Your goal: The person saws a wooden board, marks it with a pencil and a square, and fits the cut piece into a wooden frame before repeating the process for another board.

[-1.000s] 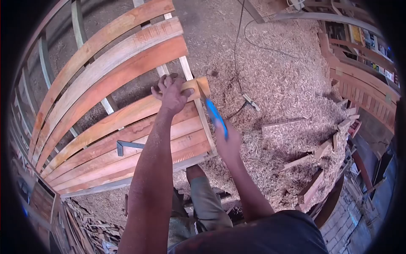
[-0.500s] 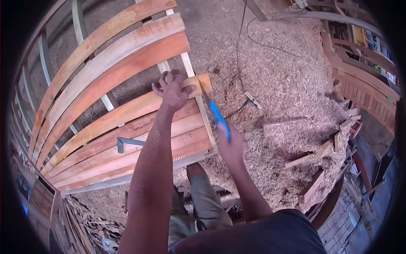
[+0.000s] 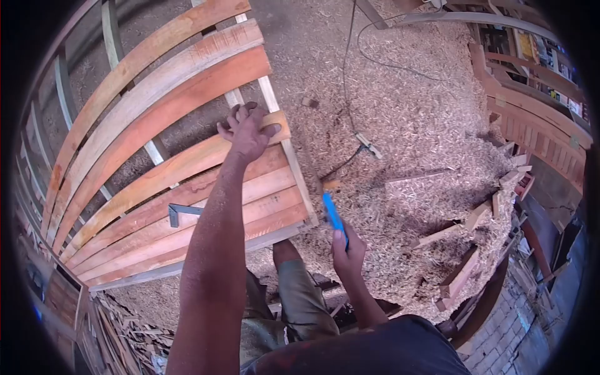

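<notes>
My left hand (image 3: 251,134) presses on the end of a wooden plank (image 3: 200,153), with its fingers curled over the far edge and its thumb lying across the top. To the right, clear of that plank, my right hand (image 3: 350,253) is closed around the blue handle of a handsaw (image 3: 333,212). The saw's blade is seen nearly edge-on and hard to make out. A small light wood offcut (image 3: 332,185) shows just beyond the saw handle, close to the blade. A metal square (image 3: 183,211) lies on the boards nearer my body, partly behind my left forearm.
Several other planks (image 3: 215,81) lie across the wooden frame (image 3: 295,169). Sawdust and shavings (image 3: 406,137) cover the ground to the right. A cable (image 3: 347,81) runs to a connector block (image 3: 369,145). Scrap wood (image 3: 459,278) lies at right, with slatted furniture (image 3: 540,137) behind.
The saw has come away from the plank and moved down toward me with my right hand. The plank's end piece is cut off and now shows lower, beside the saw. My left hand stays on the plank.
</notes>
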The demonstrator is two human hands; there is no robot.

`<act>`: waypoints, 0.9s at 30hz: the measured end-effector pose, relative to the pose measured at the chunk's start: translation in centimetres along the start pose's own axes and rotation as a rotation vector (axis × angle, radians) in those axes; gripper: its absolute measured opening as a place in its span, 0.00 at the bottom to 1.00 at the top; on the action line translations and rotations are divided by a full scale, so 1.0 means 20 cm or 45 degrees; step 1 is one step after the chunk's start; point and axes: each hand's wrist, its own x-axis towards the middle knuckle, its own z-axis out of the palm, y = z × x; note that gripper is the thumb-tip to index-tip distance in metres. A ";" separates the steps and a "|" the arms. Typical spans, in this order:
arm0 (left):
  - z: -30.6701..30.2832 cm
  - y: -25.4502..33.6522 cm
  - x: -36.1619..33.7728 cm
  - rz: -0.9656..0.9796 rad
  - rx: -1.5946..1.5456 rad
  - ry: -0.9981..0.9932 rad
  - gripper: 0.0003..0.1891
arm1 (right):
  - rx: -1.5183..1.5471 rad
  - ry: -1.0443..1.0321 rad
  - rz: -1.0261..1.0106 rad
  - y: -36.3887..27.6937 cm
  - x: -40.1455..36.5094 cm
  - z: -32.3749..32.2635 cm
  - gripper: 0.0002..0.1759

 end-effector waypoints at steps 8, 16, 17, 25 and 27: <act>0.01 0.00 0.01 -0.034 0.123 -0.061 0.30 | -0.042 -0.014 -0.439 0.31 -0.58 0.47 0.35; -0.09 0.01 0.08 -0.199 -0.244 -0.266 0.44 | -0.593 -0.500 -0.912 0.91 -0.85 0.42 0.40; -0.08 0.00 0.10 -0.195 -0.207 -0.235 0.43 | -0.667 -0.568 -1.025 0.95 -0.80 0.41 0.40; -0.10 -0.52 -0.33 0.432 0.320 0.511 0.56 | -0.968 -0.689 -1.500 0.70 -0.19 0.77 0.30; -0.25 -0.78 -0.48 0.383 0.462 0.543 0.59 | -0.958 -0.621 -1.523 0.69 -0.08 0.86 0.28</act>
